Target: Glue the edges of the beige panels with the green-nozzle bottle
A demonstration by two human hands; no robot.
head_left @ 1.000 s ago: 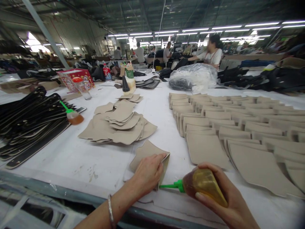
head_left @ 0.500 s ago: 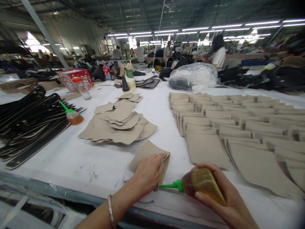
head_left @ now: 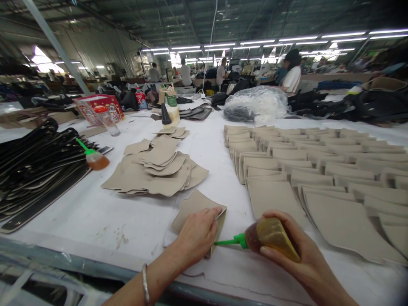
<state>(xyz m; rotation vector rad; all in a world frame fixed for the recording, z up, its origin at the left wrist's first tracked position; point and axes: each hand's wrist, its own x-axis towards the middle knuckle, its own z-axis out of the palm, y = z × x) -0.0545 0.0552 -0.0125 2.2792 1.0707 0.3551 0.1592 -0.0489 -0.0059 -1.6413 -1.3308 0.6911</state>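
Note:
My left hand is closed on a beige leather-like piece, pressing it to the table with the fingertips at its folded right edge. Part of the piece is hidden under the hand. My right hand is wrapped round a squeeze bottle of amber liquid, tipped on its side. Its thin green nozzle points left, with the tip at the piece's folded edge beside my left hand; whether it touches cannot be told. Beyond my left hand lies a loose pile of similar beige pieces.
Rows of overlapping beige pieces cover the right of the white table. Black strips are stacked at left, beside a second squeeze bottle. A plastic-wrapped bundle sits at the back. Several people work in the distance.
The bottle's nozzle tip has moved slightly up along the folded edge, away from me. My left hand holds the piece in nearly the same place. The view has shifted a little.

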